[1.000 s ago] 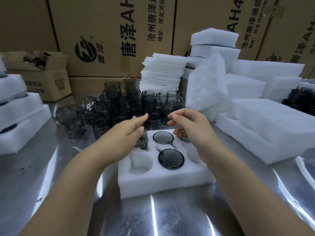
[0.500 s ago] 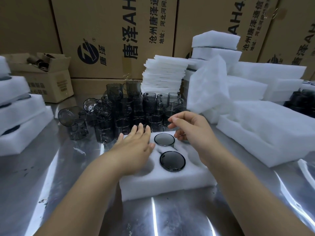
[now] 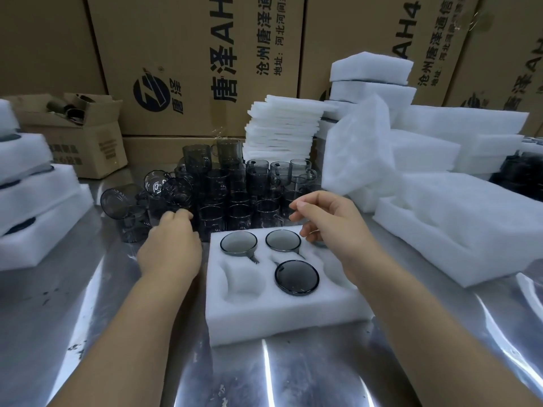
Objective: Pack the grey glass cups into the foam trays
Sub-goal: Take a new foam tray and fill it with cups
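a white foam tray (image 3: pixel 282 318) lies on the shiny table (image 3: pixel 323 377), near and central. three grey glass cups sit in its pockets: one far left (image 3: pixel 238 243), one far middle (image 3: pixel 282 240), one near middle (image 3: pixel 296 277); the near-left pocket holds nothing. the loose cups (image 3: pixel 235 195) crowd just beyond the tray's far edge. the left hand (image 3: pixel 169 248) reaches into their left side, its fingers (image 3: pixel 179 214) curled away from view, so i cannot tell if they grip a cup. the right hand (image 3: pixel 326 224) hovers over the tray's far-right corner, fingers (image 3: pixel 305 205) loosely curled, with nothing seen in them. more foam (image 3: pixel 458 224) lies to the right and cardboard boxes (image 3: pixel 191 54) stand behind.
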